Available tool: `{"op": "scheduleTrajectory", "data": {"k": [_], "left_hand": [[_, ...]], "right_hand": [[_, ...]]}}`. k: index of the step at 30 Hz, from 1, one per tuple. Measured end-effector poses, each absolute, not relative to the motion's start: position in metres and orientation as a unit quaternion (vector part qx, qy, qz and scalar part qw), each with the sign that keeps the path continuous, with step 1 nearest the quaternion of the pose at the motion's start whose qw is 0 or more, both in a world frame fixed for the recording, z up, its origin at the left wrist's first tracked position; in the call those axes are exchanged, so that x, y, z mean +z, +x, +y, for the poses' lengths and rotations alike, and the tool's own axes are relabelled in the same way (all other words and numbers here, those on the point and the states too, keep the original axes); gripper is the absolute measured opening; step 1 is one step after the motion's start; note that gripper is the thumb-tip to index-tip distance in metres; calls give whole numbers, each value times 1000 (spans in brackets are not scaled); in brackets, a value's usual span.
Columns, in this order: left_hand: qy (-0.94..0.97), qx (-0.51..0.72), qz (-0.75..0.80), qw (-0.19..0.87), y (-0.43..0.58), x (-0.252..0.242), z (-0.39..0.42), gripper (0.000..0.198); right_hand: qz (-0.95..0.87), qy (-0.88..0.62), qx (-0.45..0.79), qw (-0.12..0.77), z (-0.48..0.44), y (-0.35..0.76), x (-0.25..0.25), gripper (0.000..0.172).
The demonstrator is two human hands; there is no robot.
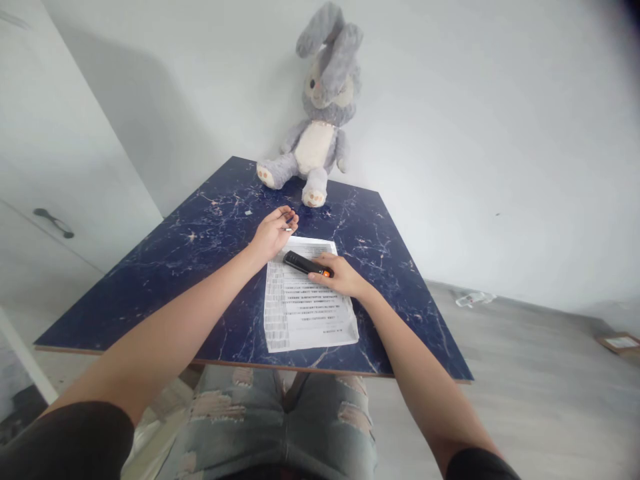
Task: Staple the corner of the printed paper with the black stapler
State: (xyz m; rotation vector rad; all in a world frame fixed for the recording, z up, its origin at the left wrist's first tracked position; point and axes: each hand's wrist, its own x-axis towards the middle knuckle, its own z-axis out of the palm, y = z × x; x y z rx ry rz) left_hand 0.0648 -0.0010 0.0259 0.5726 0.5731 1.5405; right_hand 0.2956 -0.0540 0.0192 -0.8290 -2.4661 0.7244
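Note:
My right hand (338,273) is closed round the orange-marked end of a black stapler (299,262), which lies slantwise over a printed sheet of paper (310,317). The text on the sheet is too small to read. Just beyond the sheet's upper left corner, my left hand (274,233) is raised with its fingers curled. A small shiny metal strip (289,229) shows at its fingertips; its exact kind is too small to make out. The two hands are apart, with the stapler's free end pointing towards the left hand.
A grey plush rabbit (320,143) sits at the back of the dark blue marbled table (210,267), against the wall. A tiny white piece (249,212) lies left of the rabbit's feet. To the left stands a white cabinet (55,153); clear plastic packaging (475,299) lies on the floor.

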Motion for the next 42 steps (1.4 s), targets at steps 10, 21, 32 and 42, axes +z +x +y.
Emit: {"op": "scheduleTrajectory", "data": {"k": [10,21,32,42], "left_hand": [[448,608,199,625,64,49,-34,40],[525,575,163,606,69,47,-35,34],[530,572,182,599,70,47,-37,45],[593,617,452,251,29,30,-6,16]], "right_hand": [[-836,-375,66,396,-59,288,28,37],[-910,-324,15,259,-73,265,26,52],[-909,-321,14,267,-72,264,25,54],[-789,-405,118,447,-51,285,25,22]]}}
